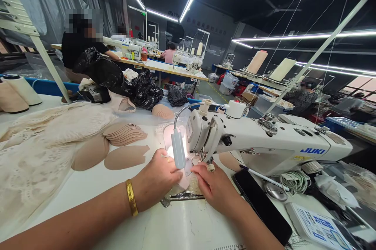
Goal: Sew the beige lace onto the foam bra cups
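Across the white tabletop, left hand and right hand touch pale fabric.

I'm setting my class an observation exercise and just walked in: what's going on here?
A person sits at a white sewing machine, with the left hand and right hand on pale fabric near its needle area. A lit lamp partly hides the fingers, so their exact grip is unclear. Beige cutouts lie to the left, a dark phone to the right.

The phone lies before the machine (cup pieces left).
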Action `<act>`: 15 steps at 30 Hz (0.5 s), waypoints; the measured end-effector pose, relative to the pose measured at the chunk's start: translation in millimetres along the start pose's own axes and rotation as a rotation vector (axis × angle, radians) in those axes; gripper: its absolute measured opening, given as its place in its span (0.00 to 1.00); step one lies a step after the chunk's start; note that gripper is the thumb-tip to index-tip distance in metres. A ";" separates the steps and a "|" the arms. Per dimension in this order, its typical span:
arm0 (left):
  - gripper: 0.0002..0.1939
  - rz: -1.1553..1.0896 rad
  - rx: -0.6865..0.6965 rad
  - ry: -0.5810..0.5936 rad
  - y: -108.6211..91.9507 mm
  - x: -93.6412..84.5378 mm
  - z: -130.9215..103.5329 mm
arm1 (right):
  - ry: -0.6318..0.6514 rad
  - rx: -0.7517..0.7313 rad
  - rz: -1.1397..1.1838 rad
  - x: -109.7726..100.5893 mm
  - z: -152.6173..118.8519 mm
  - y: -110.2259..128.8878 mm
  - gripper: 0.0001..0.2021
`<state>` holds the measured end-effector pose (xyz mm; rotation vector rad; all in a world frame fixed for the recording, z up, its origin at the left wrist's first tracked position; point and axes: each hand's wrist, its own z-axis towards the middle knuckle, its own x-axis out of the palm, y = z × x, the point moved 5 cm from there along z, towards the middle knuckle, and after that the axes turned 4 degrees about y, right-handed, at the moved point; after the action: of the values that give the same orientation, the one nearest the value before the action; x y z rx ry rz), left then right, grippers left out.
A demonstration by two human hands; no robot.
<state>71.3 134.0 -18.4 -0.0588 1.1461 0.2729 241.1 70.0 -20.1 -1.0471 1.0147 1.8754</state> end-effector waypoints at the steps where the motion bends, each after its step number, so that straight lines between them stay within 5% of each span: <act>1: 0.12 -0.011 0.009 0.010 -5.1 -1.1 -1.3 | 0.041 -0.028 0.036 0.9 -0.5 2.2 0.16; 6: 0.10 -0.039 0.016 -0.003 -20.4 -3.8 -5.9 | 0.164 -0.066 0.161 6.9 -2.3 8.3 0.16; 15: 0.13 -0.042 0.045 0.068 2.4 -1.9 5.0 | 0.112 0.000 0.076 17.4 0.6 2.9 0.17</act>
<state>74.5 136.9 -14.4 -0.0528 1.2164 0.2093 231.6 73.2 -34.6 -1.1390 1.1326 1.8946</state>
